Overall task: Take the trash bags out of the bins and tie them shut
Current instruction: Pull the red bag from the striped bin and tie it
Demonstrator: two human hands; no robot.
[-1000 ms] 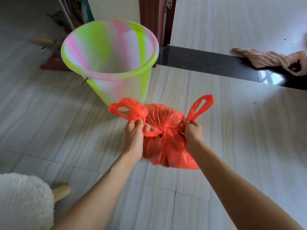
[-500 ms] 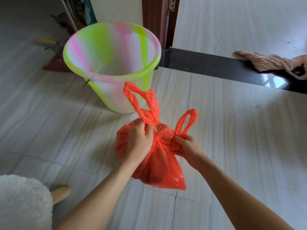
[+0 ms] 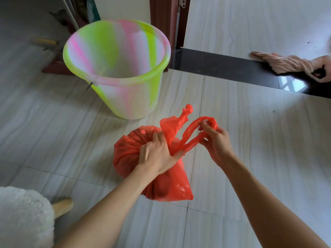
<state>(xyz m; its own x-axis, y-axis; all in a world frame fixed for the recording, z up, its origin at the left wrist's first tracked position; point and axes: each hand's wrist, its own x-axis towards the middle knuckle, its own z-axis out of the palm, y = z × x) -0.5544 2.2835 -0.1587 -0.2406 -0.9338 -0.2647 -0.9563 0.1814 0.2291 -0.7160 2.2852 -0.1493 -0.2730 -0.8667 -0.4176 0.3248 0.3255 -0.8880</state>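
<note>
A full red trash bag (image 3: 129, 154) rests on the tiled floor in front of me, outside the bin. My left hand (image 3: 157, 153) presses down on the bag's gathered neck and pinches the base of its handles. One handle (image 3: 176, 122) sticks up free, twisted to a point. My right hand (image 3: 215, 140) grips the other handle loop and holds it out to the right. The green, pink and white plastic bin (image 3: 125, 93) stands behind the bag, tilted and with no bag in it.
A dark threshold strip (image 3: 223, 65) and brown door frame (image 3: 161, 17) lie behind the bin. A pink cloth (image 3: 290, 63) lies on the strip at the right. A fluffy white stool with a wooden leg (image 3: 62, 206) is at the lower left.
My left hand let go of its handle and pressed down on the bag's neck. My right hand slid up its handle loop and drew it to the right.
</note>
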